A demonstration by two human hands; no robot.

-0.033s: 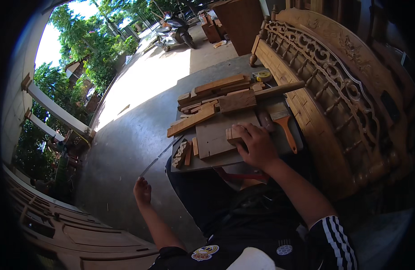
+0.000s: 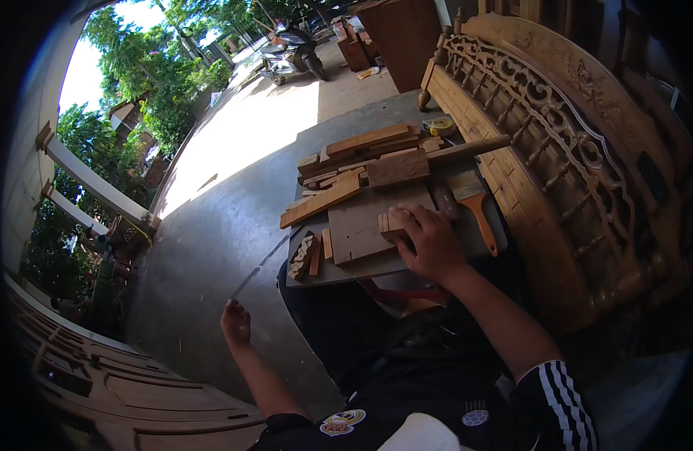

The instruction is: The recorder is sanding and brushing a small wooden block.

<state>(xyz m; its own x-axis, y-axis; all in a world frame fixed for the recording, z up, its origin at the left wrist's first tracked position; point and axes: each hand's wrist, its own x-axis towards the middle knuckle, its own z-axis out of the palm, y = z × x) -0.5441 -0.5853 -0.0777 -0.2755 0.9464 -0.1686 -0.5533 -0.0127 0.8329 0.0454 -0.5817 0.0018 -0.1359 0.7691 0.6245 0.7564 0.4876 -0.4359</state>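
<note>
My left hand (image 2: 236, 323) is out over the floor, left of the low work table (image 2: 376, 272). Its fingers are closed on one end of a long thin metal strip (image 2: 250, 278), whose far end reaches the table's left edge. My right hand (image 2: 429, 240) grips a small wooden block (image 2: 390, 225) with grooves across it, pressing it onto a flat board (image 2: 354, 229) on the table. Short wood pieces stand by the board's left side: a carved piece (image 2: 302, 255) and a small strip (image 2: 327, 243). A thicker wooden block (image 2: 399, 168) lies beyond the board.
Several wood strips (image 2: 369, 140) are stacked at the table's far side, near a yellow tape measure (image 2: 438, 125). An orange-handled brush (image 2: 479, 222) lies at the right. A carved wooden bed panel (image 2: 542, 98) stands close on the right; a motorbike (image 2: 292, 56) is parked far off.
My left hand has shifted very slightly left and down with the metal strip. My right hand and the block stay in place.
</note>
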